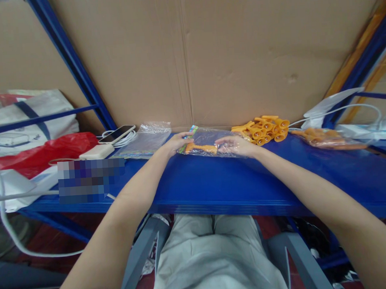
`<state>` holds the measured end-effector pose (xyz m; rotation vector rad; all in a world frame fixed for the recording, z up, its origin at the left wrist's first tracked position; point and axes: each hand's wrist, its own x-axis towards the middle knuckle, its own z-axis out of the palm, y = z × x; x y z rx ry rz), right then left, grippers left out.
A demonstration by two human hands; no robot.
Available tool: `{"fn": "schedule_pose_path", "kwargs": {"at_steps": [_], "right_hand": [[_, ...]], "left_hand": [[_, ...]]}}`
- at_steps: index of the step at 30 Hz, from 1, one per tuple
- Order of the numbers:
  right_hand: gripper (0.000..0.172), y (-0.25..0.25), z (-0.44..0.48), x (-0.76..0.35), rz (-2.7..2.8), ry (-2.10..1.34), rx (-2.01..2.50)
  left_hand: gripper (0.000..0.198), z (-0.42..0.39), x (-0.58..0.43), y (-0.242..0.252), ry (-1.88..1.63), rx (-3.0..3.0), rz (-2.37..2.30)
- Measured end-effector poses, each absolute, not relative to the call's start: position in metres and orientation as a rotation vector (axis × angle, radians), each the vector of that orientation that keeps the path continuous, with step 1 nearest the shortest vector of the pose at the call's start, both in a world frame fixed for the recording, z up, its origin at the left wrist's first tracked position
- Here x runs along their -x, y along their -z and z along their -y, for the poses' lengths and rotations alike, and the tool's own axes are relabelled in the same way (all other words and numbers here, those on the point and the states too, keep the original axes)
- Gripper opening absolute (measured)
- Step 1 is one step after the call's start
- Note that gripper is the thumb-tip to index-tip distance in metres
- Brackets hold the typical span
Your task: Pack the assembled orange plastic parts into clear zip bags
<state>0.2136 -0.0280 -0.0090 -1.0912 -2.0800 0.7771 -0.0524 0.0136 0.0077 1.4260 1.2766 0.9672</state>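
A clear plastic bag (206, 140) lies on the blue shelf (215, 182) against the cardboard wall. It holds an orange plastic piece (201, 148) and a colourful card (188, 136). My left hand (176, 143) grips the bag's left end, fingers curled over the card. On the bag's right side my right hand (234, 145) rests with bent fingers pinching the plastic. Just right of that hand is a pile of orange plastic pieces (266, 130).
A stack of empty clear bags (145, 141) lies to the left, then a phone (117, 134) on a white charger with cable. A red bag (40, 156) and white tote sit far left. Filled bags (323, 137) and white wrapping lie at right.
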Motion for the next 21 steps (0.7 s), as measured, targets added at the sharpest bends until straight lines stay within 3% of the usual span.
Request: {"fn": "schedule_pose_path", "kwargs": {"at_steps": [5, 11, 16, 21], "right_hand": [[0.019, -0.003, 0.022, -0.234, 2.091, -0.419, 1.307], [0.028, -0.025, 0.031, -0.263, 1.996, 0.242, 2.010], [0.046, -0.029, 0.034, -0.271, 2.067, 0.229, 2.277], [0.054, -0.023, 0.031, -0.269, 2.219, 0.189, 2.223]], "left_hand": [[0.046, -0.022, 0.066, -0.009, -1.000, -1.327, -1.509], [0.044, -0.021, 0.073, -0.014, -0.979, -1.311, -1.652], [0.040, -0.019, 0.073, -0.015, -0.936, -1.531, -1.905], [0.056, -0.017, 0.074, -0.012, -0.804, -1.951, -2.168]]}}
